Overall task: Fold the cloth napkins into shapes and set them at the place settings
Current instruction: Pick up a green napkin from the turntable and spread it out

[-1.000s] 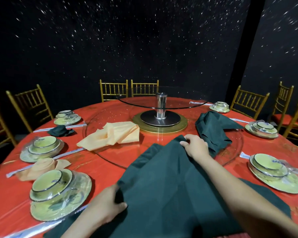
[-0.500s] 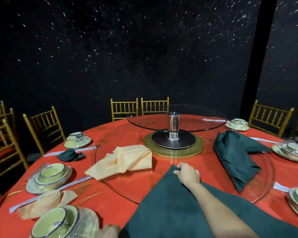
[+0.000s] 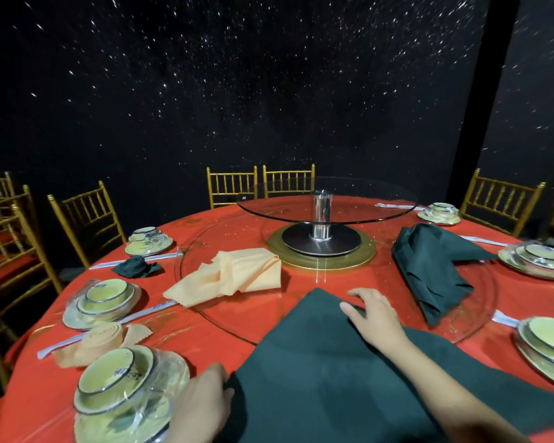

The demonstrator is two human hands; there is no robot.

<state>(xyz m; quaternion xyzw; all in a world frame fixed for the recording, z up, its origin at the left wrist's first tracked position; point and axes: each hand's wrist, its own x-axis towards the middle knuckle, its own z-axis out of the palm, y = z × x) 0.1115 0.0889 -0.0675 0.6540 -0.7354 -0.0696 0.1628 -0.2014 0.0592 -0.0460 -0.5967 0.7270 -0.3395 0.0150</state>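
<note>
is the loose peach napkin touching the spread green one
Apart. In the head view, a strip of bare turntable separates the loose peach napkin from the far corner of the spread green napkin.

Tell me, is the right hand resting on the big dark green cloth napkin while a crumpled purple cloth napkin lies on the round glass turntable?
Not quite. In the head view the crumpled cloth napkin on the round glass turntable is pale peach, not purple. The rest is right: the right hand rests on the big dark green cloth napkin.
</note>
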